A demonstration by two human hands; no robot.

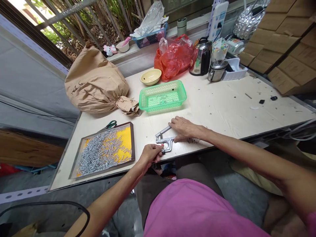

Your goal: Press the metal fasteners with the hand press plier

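A metal hand press tool (165, 140) lies near the front edge of the white table (222, 105). My right hand (184, 127) rests over its handles, fingers curled round them. My left hand (149, 154) is pinched at the tool's jaw, where a small red part shows; what the fingertips hold is too small to name. To the left lies a yellow tray (128, 136) heaped with several small silver metal pieces (101, 153). A green plastic basket (162, 96) with a few small parts in it stands behind the tool.
A stuffed brown paper sack (95, 82) sits at the back left, green-handled scissors (110, 124) by the tray. A cream bowl (150, 76), red plastic bag (174, 57), steel kettle (202, 57) and cardboard boxes (283, 42) line the back and right.
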